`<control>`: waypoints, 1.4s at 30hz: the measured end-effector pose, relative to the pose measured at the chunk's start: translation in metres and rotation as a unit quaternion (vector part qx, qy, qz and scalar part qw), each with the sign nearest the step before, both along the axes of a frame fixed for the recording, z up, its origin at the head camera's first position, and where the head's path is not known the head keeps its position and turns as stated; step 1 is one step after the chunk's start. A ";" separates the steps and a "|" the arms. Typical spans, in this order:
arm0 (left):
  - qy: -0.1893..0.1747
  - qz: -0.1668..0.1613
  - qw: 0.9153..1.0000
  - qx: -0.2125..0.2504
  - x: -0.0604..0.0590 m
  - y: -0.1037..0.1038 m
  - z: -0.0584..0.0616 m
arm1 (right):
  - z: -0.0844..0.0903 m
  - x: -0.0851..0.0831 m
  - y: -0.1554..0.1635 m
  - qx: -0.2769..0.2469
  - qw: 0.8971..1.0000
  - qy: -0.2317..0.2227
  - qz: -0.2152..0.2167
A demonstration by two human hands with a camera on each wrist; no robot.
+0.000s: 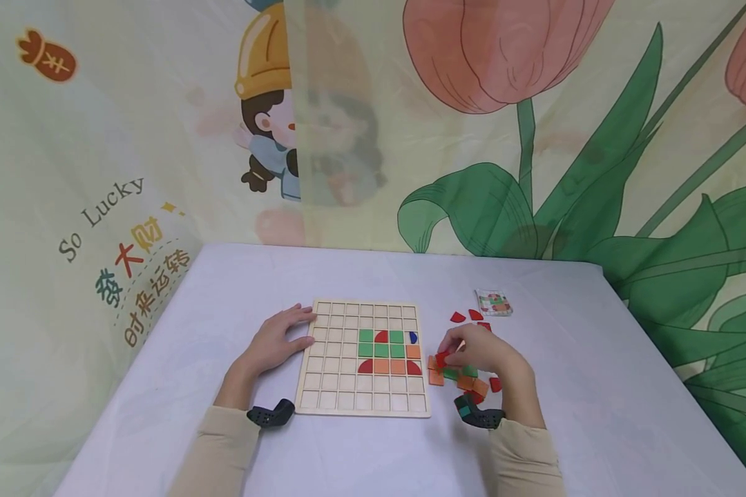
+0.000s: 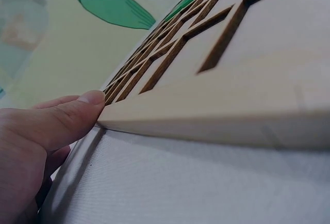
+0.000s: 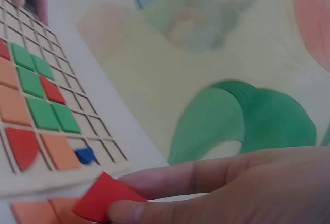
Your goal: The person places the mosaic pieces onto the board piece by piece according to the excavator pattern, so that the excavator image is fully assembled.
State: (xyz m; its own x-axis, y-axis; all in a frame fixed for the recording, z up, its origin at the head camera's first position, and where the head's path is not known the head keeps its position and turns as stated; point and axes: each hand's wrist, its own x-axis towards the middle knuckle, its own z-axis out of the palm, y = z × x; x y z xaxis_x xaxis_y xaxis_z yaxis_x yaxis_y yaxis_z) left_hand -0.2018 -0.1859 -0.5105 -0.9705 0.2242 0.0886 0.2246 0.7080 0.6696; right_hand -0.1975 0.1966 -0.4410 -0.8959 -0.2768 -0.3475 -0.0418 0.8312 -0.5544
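Observation:
A wooden grid board (image 1: 360, 414) lies on the table, with green tiles (image 1: 381, 350), orange tiles (image 1: 389, 366), red quarter-round tiles (image 1: 365, 367) and one blue half-round tile (image 1: 413, 337) in its right-hand cells. At the board's left edge, my left hand (image 1: 280, 338) rests with fingers extended; in the left wrist view its thumb (image 2: 77, 113) touches the frame. My right hand (image 1: 481, 348) is beside the right edge, over the loose pieces. Between thumb and fingers it pinches a red tile (image 3: 105, 199), whose far part the fingers cover.
Loose orange tiles (image 1: 436, 377), green tiles (image 1: 450, 373) and red tiles (image 1: 495, 384) lie right of the board, partly under the right hand. Farther back are more red pieces (image 1: 457, 317) and a small pattern card (image 1: 494, 302). A printed curtain (image 1: 348, 228) hangs behind the table.

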 end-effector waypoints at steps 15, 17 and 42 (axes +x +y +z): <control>0.009 -0.002 1.000 0.001 0.002 -0.002 -0.001 | -0.010 0.010 -0.045 0.036 0.997 -0.035 0.059; 0.009 -0.001 1.000 0.000 0.002 -0.001 -0.001 | -0.010 0.012 -0.047 0.044 0.997 -0.033 0.058; 0.007 0.008 1.000 -0.009 0.002 0.002 0.000 | -0.009 0.019 -0.068 0.208 0.976 0.024 0.067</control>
State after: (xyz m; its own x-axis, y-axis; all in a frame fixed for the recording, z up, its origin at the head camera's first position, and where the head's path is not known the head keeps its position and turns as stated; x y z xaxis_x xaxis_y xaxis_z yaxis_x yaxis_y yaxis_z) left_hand -0.2000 -0.1841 -0.5107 -0.9729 0.2095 0.0979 0.2216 0.7240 0.6532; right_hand -0.1784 0.1286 -0.4502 -0.8795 -0.2368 -0.4128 -0.1830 0.9690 -0.1659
